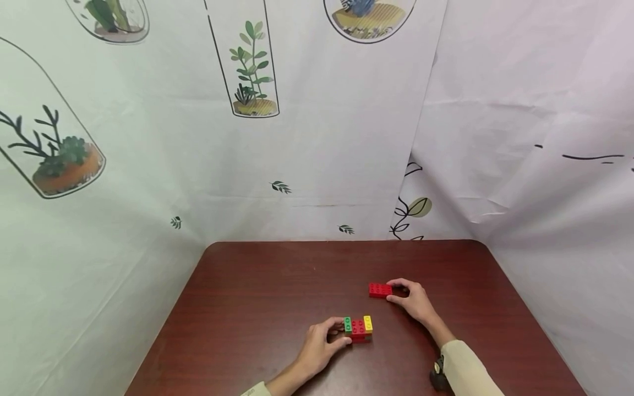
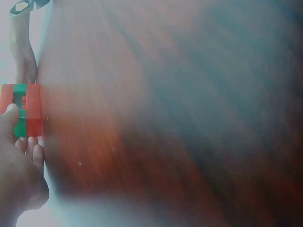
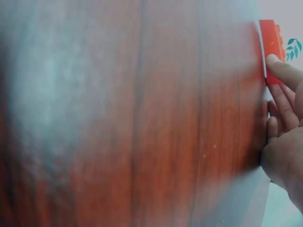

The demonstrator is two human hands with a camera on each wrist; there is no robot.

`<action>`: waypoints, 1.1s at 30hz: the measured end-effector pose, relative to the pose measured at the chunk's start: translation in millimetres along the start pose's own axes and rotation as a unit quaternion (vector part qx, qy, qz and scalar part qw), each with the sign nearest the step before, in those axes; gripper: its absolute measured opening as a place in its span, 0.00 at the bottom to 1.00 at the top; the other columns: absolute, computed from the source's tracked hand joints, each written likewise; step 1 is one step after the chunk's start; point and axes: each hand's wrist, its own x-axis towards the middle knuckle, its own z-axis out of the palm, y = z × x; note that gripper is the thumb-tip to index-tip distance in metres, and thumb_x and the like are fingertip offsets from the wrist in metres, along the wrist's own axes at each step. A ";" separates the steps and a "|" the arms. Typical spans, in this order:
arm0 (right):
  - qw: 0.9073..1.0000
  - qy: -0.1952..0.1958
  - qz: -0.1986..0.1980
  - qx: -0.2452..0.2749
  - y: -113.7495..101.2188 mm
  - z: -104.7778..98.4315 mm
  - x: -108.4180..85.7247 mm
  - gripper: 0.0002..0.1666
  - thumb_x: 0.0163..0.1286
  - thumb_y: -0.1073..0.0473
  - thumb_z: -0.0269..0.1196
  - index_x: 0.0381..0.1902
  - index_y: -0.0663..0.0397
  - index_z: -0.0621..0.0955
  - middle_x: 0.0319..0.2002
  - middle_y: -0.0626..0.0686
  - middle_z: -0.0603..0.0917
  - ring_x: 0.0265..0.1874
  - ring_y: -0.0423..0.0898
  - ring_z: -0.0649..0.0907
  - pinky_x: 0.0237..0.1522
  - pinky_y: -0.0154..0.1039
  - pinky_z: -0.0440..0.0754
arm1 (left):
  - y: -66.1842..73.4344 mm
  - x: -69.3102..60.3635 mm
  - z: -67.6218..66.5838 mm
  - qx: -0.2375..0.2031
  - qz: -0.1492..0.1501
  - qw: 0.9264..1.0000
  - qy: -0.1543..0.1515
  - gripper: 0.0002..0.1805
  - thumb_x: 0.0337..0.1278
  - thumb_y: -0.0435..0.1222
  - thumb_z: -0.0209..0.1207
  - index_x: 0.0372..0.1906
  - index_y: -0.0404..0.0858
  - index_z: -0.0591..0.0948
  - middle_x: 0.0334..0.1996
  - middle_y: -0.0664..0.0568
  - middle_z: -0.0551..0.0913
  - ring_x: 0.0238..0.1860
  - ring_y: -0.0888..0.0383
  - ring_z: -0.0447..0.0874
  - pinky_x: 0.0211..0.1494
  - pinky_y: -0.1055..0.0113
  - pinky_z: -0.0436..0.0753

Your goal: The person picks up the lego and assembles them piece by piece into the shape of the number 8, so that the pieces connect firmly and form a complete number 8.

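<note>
My left hand (image 1: 316,345) holds a stack of toy building bricks (image 1: 358,328) by its left end, on the near middle of the table. On top of the stack sit a green brick (image 1: 348,325) at the left and a yellow brick (image 1: 367,324) at the right, with red between them. The left wrist view shows red layers (image 2: 33,109) with green pieces and a gap between them. Farther back and to the right, my right hand (image 1: 415,301) pinches a separate red brick (image 1: 380,290), studs up, between thumb and fingers. The right wrist view shows this red brick (image 3: 271,40) against the tabletop.
Both hands work over a dark reddish-brown table (image 1: 247,291) with rounded far corners. White cloth (image 1: 317,154) printed with plants hangs behind it and at both sides. A dark wristband (image 1: 438,375) shows at the right sleeve.
</note>
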 end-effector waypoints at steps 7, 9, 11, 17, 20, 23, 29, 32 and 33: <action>0.999 -0.028 0.029 0.012 -5.9 -1.0 -5.7 0.18 0.64 0.62 0.78 0.52 0.52 0.88 0.50 0.52 0.88 0.50 0.50 0.82 0.54 0.46 0.82 | -0.6 -1.0 -0.3 0.014 0.007 1.000 -0.002 0.21 0.61 0.42 0.75 0.55 0.39 0.87 0.45 0.51 0.91 0.47 0.58 0.90 0.51 0.64 0.88; 0.999 -0.032 0.032 0.010 -9.0 -1.1 -8.5 0.17 0.64 0.62 0.78 0.51 0.51 0.88 0.49 0.51 0.88 0.49 0.49 0.82 0.53 0.45 0.83 | -0.5 -1.1 -0.4 0.012 0.003 1.000 -0.005 0.21 0.61 0.43 0.75 0.55 0.39 0.87 0.45 0.51 0.91 0.47 0.58 0.89 0.50 0.64 0.88; 0.999 -0.035 0.031 0.011 -12.6 -1.3 -11.3 0.17 0.64 0.62 0.78 0.51 0.51 0.88 0.49 0.51 0.88 0.47 0.49 0.82 0.51 0.44 0.83 | -0.2 -1.1 -0.3 0.008 0.000 1.000 -0.007 0.20 0.61 0.43 0.75 0.55 0.39 0.87 0.45 0.51 0.91 0.47 0.59 0.89 0.50 0.65 0.88; 0.997 -0.044 0.023 0.057 -23.1 -1.7 -21.0 0.18 0.65 0.62 0.78 0.51 0.53 0.87 0.48 0.52 0.89 0.46 0.49 0.85 0.50 0.39 0.84 | -1.1 -1.0 0.7 0.001 0.005 1.000 -0.004 0.20 0.60 0.42 0.76 0.55 0.39 0.87 0.45 0.51 0.91 0.47 0.59 0.89 0.49 0.66 0.88; 0.995 -0.047 0.014 0.092 -28.1 -1.6 -25.8 0.19 0.65 0.64 0.77 0.52 0.57 0.86 0.49 0.55 0.90 0.46 0.49 0.87 0.49 0.36 0.86 | -1.9 -0.7 0.8 0.000 0.013 1.000 -0.003 0.20 0.60 0.41 0.76 0.54 0.39 0.87 0.44 0.51 0.91 0.46 0.59 0.90 0.49 0.66 0.88; 0.993 -0.041 0.005 0.114 -34.7 -1.4 -30.0 0.20 0.65 0.65 0.77 0.54 0.59 0.85 0.49 0.57 0.90 0.45 0.47 0.88 0.49 0.34 0.86 | -2.8 0.2 0.6 0.007 0.024 1.000 -0.002 0.20 0.60 0.41 0.76 0.54 0.39 0.87 0.44 0.50 0.91 0.45 0.59 0.90 0.49 0.65 0.88; 0.991 -0.036 -0.010 0.131 -54.5 -2.0 -38.2 0.24 0.64 0.64 0.78 0.58 0.57 0.87 0.51 0.55 0.90 0.46 0.44 0.87 0.50 0.34 0.86 | -3.5 3.0 -0.8 0.012 0.022 1.000 -0.010 0.20 0.60 0.42 0.75 0.54 0.38 0.87 0.44 0.50 0.91 0.45 0.59 0.90 0.48 0.66 0.88; 0.988 -0.046 -0.020 0.147 -65.2 -2.9 -42.7 0.24 0.65 0.63 0.78 0.58 0.56 0.87 0.51 0.56 0.90 0.44 0.46 0.87 0.49 0.33 0.87 | -2.9 4.4 -2.2 0.011 0.014 1.000 -0.014 0.21 0.60 0.43 0.75 0.54 0.39 0.87 0.44 0.51 0.91 0.45 0.61 0.89 0.48 0.67 0.88; 0.987 -0.050 -0.026 0.151 -68.2 -3.0 -44.2 0.24 0.65 0.63 0.78 0.59 0.56 0.86 0.51 0.55 0.90 0.43 0.46 0.87 0.49 0.33 0.87 | -2.5 5.0 -2.7 0.009 0.011 1.000 -0.016 0.20 0.60 0.43 0.75 0.54 0.39 0.87 0.44 0.51 0.91 0.45 0.61 0.89 0.48 0.67 0.88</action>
